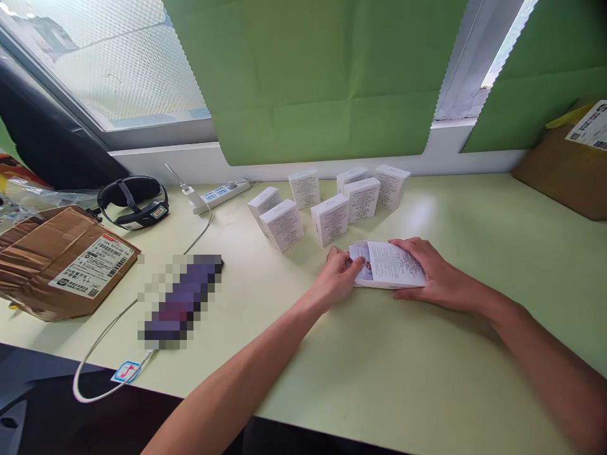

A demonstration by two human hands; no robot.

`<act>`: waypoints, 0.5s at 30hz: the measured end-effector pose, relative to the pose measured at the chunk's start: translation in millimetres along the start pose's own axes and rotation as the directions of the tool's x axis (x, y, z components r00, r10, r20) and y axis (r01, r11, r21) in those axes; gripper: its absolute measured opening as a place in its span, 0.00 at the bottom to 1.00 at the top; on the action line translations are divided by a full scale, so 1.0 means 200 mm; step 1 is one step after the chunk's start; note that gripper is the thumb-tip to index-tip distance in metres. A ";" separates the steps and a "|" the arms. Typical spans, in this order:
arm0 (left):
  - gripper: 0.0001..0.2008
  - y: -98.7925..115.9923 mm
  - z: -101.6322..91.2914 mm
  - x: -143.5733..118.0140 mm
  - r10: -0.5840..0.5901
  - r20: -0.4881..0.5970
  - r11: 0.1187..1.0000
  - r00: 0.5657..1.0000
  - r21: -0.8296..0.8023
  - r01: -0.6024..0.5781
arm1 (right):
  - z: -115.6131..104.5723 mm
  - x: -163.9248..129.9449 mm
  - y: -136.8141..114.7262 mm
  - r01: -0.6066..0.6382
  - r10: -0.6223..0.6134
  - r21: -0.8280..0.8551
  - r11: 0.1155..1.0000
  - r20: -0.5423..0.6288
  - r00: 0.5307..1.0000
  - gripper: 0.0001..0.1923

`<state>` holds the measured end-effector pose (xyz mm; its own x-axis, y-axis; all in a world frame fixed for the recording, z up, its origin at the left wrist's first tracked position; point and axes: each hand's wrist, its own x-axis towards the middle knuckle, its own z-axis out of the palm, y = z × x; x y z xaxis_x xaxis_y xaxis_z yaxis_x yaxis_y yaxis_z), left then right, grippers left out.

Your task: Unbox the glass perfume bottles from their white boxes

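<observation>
Item in hand: one small white carton [391,265], lying flat on the pale green tabletop [427,366], printed face up, its left end flap open with a dark item showing in the mouth.

Position relative to hands: carton sits directly between the two. The left hand [339,278] is at the open end, fingers curled onto the flap and the carton's mouth, thumb and fingertips pinched there; whether it grips the flap or the contents cannot be told. The right hand [434,275] lies over the carton's right end and far edge, fingers spread and flattened, steadying it against the tabletop; not closed around it.

Progress, as judged: this carton appears to be the one unit under work, its end open. Seven matching white boxes [327,202] stand upright in a loose cluster just beyond the hands, all with ends closed as far as can be seen. Whether these are finished or waiting cannot be told from their look; they are set apart from the carton, not touching it.

Surroundings, outward:
- White power strip [220,193] at the back edge, near the windowsill.
- Black headband device [133,201] left of the strip.
- White cable [109,335] trailing to the tabletop's front edge, with a tag.
- Blurred dark object [183,300] left of the hands, well apart.
- Taped brown parcel [61,262] with shipping label at far left.
- Brown cardboard box [569,164] at far right.
- Green paper sheets [322,76] over the window.
</observation>
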<state>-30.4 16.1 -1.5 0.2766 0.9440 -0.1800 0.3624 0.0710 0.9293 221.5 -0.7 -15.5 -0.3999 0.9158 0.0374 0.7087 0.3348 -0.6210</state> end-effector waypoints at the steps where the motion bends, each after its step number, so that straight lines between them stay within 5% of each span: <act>1: 0.18 0.00 0.00 0.00 -0.009 0.005 1.000 1.000 -0.018 0.009 | -0.01 0.00 0.00 -0.003 0.003 0.000 1.000 0.004 1.000 0.47; 15: 0.18 0.02 -0.01 0.00 -0.042 0.005 0.999 0.999 -0.001 0.042 | -0.06 0.00 0.00 0.000 0.000 0.021 1.000 0.030 1.000 0.45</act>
<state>-30.5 16.0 2.8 0.2660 0.9385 -0.2202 0.3729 0.1105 0.9213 228.9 1.1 -5.6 -0.4172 0.9087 0.0141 0.6964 0.3296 -0.6376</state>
